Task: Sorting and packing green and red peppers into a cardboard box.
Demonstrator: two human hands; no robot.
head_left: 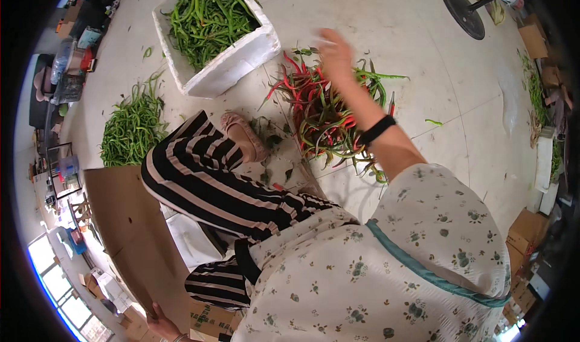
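Observation:
My right hand (334,52) is smeared by motion above the far side of a mixed pile of red and green chili peppers (329,121). Its fingers are too blurred to show whether they hold anything. At the lower left, my left hand (162,325) grips the edge of a large brown cardboard box (130,221), with part of the hand cut off by the frame. A white foam box (232,64) heaped with green chili peppers (208,19) stands beyond my foot. To its left, a loose heap of green chili peppers (133,127) lies on the floor.
A single green pepper (434,123) lies on the tiles right of the mixed pile. A round black stand base (463,13) is at the far right. Wilted leaves (269,137) lie beside my shoe (241,135). Cartons (524,233) line the right side.

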